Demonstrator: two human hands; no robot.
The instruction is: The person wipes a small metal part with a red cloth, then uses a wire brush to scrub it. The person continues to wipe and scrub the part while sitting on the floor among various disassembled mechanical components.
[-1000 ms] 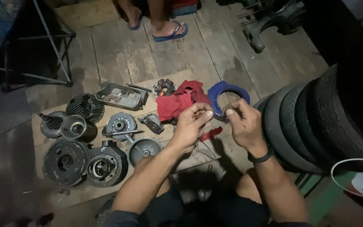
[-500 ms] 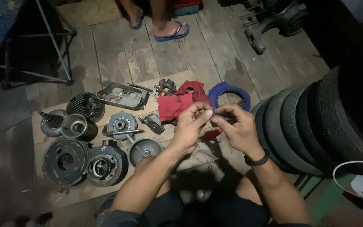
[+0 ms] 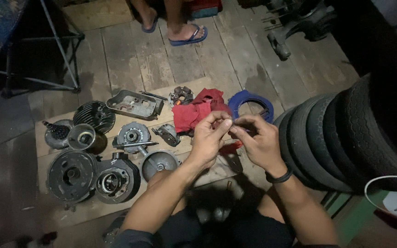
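While we look down from the head view, our left hand [image 3: 210, 135] and right hand [image 3: 258, 140] meet fingertip to fingertip just in front of the crumpled red cloth [image 3: 197, 111], both pinched narrow on a small dark metal part [image 3: 232, 123] held between them; it is too small to make out its shape. We judge it light and stiff, likely greasy and slippery, so a hold by its rim with thumb and forefinger on each side seems safest.

Left of the red cloth, grey engine pieces lie on a pale wooden board [image 3: 198, 85]: a finned cylinder head [image 3: 95, 115], an oblong cover [image 3: 134, 104], a round toothed clutch piece [image 3: 132, 134] and two large round casings [image 3: 72, 176]. Right of the cloth sits a blue ring-shaped gasket [image 3: 249, 103], and beyond it a stack of black tyres [image 3: 345, 138] crowds our right elbow. Beyond the cloth, another person's feet in blue sandals [image 3: 187, 34] stand on the plank floor [image 3: 217, 55]. Room to move lies mostly toward us, above our lap.
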